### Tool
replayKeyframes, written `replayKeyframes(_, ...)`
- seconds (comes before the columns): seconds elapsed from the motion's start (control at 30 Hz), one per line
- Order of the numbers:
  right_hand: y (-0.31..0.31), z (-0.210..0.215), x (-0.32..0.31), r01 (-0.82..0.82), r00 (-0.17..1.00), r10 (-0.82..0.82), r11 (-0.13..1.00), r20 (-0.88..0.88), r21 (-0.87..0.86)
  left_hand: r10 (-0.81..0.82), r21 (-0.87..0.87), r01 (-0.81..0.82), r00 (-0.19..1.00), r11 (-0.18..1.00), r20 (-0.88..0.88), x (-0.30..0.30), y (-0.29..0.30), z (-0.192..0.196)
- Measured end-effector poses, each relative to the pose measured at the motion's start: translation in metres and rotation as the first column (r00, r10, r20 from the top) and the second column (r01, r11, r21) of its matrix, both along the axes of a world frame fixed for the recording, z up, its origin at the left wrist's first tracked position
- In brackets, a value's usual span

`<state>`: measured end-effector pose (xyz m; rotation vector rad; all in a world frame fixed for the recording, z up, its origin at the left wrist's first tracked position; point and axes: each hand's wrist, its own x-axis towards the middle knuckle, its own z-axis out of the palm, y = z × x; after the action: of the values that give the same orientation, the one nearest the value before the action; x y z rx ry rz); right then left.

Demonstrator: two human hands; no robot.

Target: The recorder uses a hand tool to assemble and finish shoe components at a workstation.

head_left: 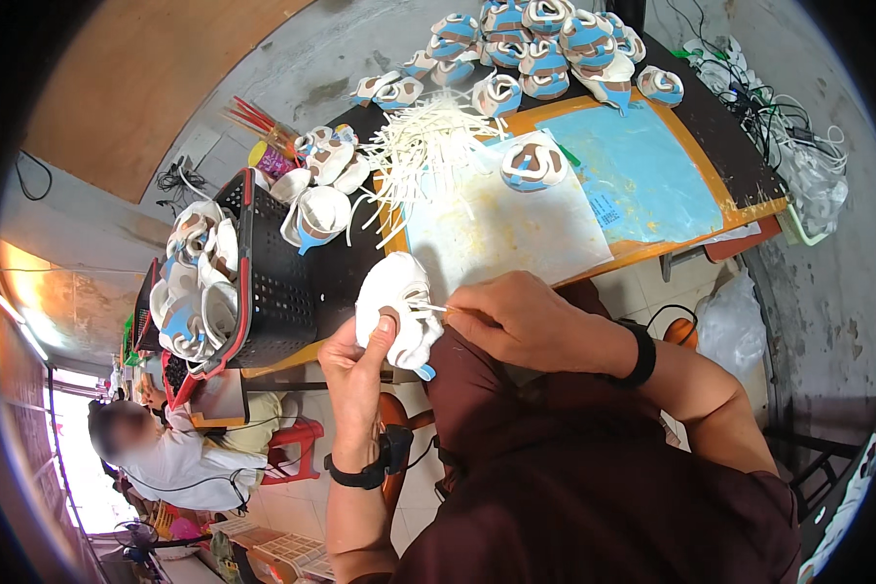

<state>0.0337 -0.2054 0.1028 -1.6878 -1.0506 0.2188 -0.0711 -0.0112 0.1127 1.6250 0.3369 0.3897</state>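
Note:
My left hand grips a small white shoe upper with a brown patch and a blue tab, held in front of the table edge. My right hand pinches a thin white strip at the shoe's side. A loose pile of white strips lies on the table beyond. One finished white, brown and blue shoe upper sits on the pale work sheet.
A black basket with red trim holds several shoe uppers at the left. More uppers are heaped at the table's far end. Cables lie at the right. Another person sits lower left near a red stool.

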Motion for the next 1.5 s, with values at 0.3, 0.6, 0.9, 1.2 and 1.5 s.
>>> replayKeyframes(0.3,0.005,-0.006,-0.005,-0.009,0.997,0.016,0.996,0.078,-0.084,0.000,0.102,-0.001,1.000,0.995,0.010,-0.002,-0.003,0.000)
replayKeyframes(0.6,0.008,-0.003,-0.007,0.037,0.994,-0.020,0.988,0.108,-0.151,0.003,0.186,-0.002,1.000,0.982,-0.006,-0.004,-0.003,-0.001)
replayKeyframes(0.9,0.019,-0.009,-0.011,0.085,0.991,-0.066,0.981,0.113,-0.172,0.015,0.083,-0.013,1.000,0.996,-0.022,-0.001,-0.008,-0.004)
replayKeyframes(1.2,0.026,-0.018,-0.010,0.074,0.987,-0.035,0.966,0.157,-0.246,0.029,0.079,-0.028,0.999,0.996,-0.019,0.002,-0.021,-0.023)
replayKeyframes(1.5,0.016,-0.012,-0.009,0.076,0.990,-0.030,0.935,0.138,-0.346,0.090,0.056,-0.088,0.995,0.995,-0.035,0.006,-0.021,-0.026)
